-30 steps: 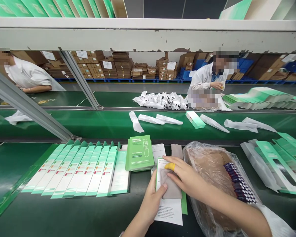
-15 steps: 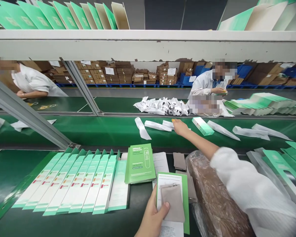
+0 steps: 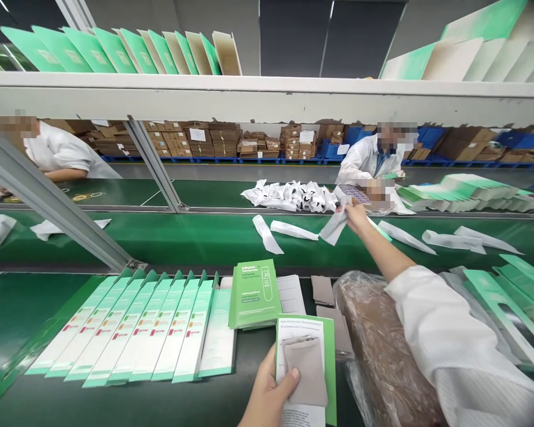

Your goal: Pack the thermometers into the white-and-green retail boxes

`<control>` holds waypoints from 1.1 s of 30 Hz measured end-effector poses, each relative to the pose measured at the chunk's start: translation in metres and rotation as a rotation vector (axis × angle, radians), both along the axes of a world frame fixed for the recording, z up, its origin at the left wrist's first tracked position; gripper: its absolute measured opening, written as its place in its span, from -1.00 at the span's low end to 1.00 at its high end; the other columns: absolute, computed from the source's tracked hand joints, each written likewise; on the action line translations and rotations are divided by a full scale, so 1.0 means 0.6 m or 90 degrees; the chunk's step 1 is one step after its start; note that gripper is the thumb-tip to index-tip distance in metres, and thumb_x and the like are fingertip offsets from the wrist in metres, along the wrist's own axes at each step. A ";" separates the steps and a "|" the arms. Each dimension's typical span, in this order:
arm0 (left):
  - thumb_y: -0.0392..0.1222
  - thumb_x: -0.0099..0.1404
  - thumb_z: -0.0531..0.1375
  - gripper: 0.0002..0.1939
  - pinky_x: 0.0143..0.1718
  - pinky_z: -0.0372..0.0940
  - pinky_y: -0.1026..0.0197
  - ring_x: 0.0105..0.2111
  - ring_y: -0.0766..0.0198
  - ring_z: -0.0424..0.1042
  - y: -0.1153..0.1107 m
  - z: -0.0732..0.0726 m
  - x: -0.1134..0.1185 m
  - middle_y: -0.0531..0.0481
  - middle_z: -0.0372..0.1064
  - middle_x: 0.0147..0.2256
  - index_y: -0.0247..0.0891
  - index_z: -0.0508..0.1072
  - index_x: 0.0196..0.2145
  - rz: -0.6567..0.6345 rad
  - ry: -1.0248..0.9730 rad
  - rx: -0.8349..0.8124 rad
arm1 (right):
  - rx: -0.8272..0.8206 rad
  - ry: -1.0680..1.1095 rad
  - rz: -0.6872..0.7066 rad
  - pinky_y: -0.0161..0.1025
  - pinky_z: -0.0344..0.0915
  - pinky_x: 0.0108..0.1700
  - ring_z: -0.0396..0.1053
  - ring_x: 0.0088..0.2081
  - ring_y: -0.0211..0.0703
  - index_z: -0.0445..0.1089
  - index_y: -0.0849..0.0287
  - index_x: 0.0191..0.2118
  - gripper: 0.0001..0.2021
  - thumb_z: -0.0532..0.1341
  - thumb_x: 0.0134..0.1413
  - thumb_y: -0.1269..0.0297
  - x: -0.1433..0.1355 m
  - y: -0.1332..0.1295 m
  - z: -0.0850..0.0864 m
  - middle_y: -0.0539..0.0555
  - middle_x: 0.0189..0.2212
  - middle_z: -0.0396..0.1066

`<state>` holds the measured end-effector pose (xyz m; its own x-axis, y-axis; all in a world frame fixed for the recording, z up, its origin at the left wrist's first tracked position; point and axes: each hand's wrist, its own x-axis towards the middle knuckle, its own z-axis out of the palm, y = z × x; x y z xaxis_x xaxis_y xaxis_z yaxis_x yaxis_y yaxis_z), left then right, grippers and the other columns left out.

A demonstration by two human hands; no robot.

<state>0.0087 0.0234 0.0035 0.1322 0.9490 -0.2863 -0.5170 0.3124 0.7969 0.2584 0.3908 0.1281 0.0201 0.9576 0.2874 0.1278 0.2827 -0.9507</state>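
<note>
My left hand (image 3: 269,385) grips a small stack in front of me: a grey-beige cloth pouch (image 3: 306,367) on top, a printed white sheet (image 3: 299,325) under it and a green booklet (image 3: 330,356) at the back. The thumb presses on the pouch. Over the green conveyor belt (image 3: 196,240), my right hand (image 3: 357,215) is closed on one white wrapper (image 3: 334,226), which hangs down to the left. Whether anything is inside the wrapper cannot be seen. A stack of green thermometer manuals (image 3: 256,295) lies just beyond my left hand.
Overlapping white-and-green boxes (image 3: 151,332) lie at left. Folded grey pouches (image 3: 322,290) and a plastic-wrapped brown bundle (image 3: 378,338) are at right. A shelf (image 3: 267,98) crosses overhead. A co-worker (image 3: 365,157) sits opposite, near a pile of white wrappers (image 3: 293,197).
My right hand has moved right and slightly up, lifting a white wrapper off the belt. Wrappers on the belt have shifted right. My left hand still holds its stack; the view has tilted up a little.
</note>
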 end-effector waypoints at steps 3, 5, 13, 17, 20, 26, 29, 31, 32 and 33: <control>0.02 0.18 0.36 -0.39 -0.03 0.38 -0.02 -0.01 -0.14 0.48 -0.001 0.015 -0.011 -0.23 0.48 0.06 -0.20 0.41 0.15 -0.049 0.035 0.052 | -0.062 0.106 0.070 -0.28 0.36 -0.39 0.31 -0.49 -0.32 0.37 0.22 -0.21 -0.76 0.17 0.31 0.12 0.021 -0.075 0.038 -0.05 -0.42 0.36; 0.00 0.25 0.29 -0.46 0.02 0.35 -0.04 0.01 -0.13 0.45 0.004 0.034 -0.019 -0.23 0.45 0.09 -0.20 0.42 0.15 -0.090 0.100 0.121 | -0.130 0.150 0.151 -0.32 0.28 -0.46 0.11 -0.63 -0.37 0.30 0.19 -0.41 -0.72 0.18 0.28 0.13 0.016 -0.143 0.046 -0.16 -0.64 0.13; -0.50 0.19 0.08 -0.37 0.20 0.15 0.08 0.18 0.00 0.31 0.018 0.107 0.006 -0.08 0.29 0.22 -0.06 0.44 0.16 -0.365 0.344 0.477 | -0.339 0.269 0.383 -0.30 0.19 -0.47 0.00 -0.61 -0.31 0.31 0.13 -0.36 -0.82 0.26 0.12 0.16 -0.102 -0.393 0.000 -0.18 -0.66 -0.05; -0.49 0.21 0.10 -0.40 0.16 0.19 0.12 0.11 0.04 0.35 0.001 0.104 0.021 -0.12 0.36 0.12 -0.09 0.44 0.16 -0.378 0.328 0.460 | -0.301 0.371 0.364 -0.25 0.30 -0.31 0.13 -0.50 -0.28 0.28 0.09 -0.31 -0.72 0.25 0.14 -0.01 -0.127 -0.436 -0.014 -0.14 -0.55 0.05; -0.43 0.26 0.12 -0.48 0.19 0.17 0.10 0.12 0.03 0.33 -0.009 0.098 0.018 -0.11 0.35 0.13 -0.10 0.46 0.13 -0.358 0.310 0.447 | -0.270 0.422 0.328 -0.23 0.34 -0.23 0.24 -0.41 -0.26 0.29 0.05 -0.20 -0.73 0.36 0.05 0.16 -0.126 -0.450 -0.021 -0.12 -0.46 0.19; -0.41 0.25 0.13 -0.48 0.24 0.11 0.04 0.18 -0.01 0.28 -0.016 0.086 0.014 -0.08 0.32 0.17 -0.08 0.47 0.13 -0.348 0.314 0.423 | -0.307 0.404 0.276 -0.26 0.39 -0.27 0.33 -0.47 -0.29 0.28 0.05 -0.29 -0.81 0.32 0.01 0.31 -0.137 -0.465 -0.050 -0.11 -0.49 0.27; -0.33 0.30 0.16 -0.48 0.28 0.06 -0.01 0.25 -0.08 0.19 -0.018 0.076 0.010 -0.09 0.21 0.27 -0.07 0.40 0.20 -0.342 0.310 0.398 | -0.301 0.357 0.241 -0.11 0.44 -0.20 0.41 -0.45 -0.18 0.32 0.08 -0.38 -0.84 0.33 0.01 0.23 -0.138 -0.472 -0.076 -0.05 -0.50 0.35; -0.28 0.32 0.17 -0.50 0.28 0.05 -0.02 0.27 -0.10 0.16 -0.019 0.073 0.005 -0.10 0.19 0.29 -0.08 0.39 0.21 -0.344 0.310 0.385 | -0.278 0.319 0.213 -0.06 0.44 -0.16 0.45 -0.40 -0.11 0.38 0.10 -0.37 -0.86 0.35 0.00 0.22 -0.130 -0.478 -0.090 0.00 -0.45 0.44; -0.28 0.32 0.17 -0.50 0.29 0.05 -0.02 0.27 -0.10 0.16 -0.019 0.074 0.002 -0.10 0.19 0.29 -0.08 0.38 0.21 -0.347 0.311 0.380 | -0.261 0.302 0.197 -0.06 0.43 -0.13 0.47 -0.35 -0.08 0.42 0.10 -0.34 -0.86 0.34 0.01 0.20 -0.125 -0.480 -0.094 0.02 -0.41 0.47; -0.28 0.33 0.17 -0.50 0.29 0.05 -0.01 0.27 -0.08 0.16 -0.019 0.075 0.000 -0.10 0.19 0.29 -0.08 0.38 0.21 -0.349 0.313 0.376 | -0.242 0.287 0.182 -0.05 0.41 -0.08 0.48 -0.29 -0.05 0.45 0.09 -0.29 -0.84 0.33 0.04 0.16 -0.119 -0.483 -0.097 0.04 -0.35 0.51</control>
<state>0.0088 0.0121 0.0486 0.5955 0.7994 0.0794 0.0180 -0.1120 0.9935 0.1872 0.1010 0.0699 -0.2115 0.9762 -0.0484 -0.3370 -0.1194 -0.9339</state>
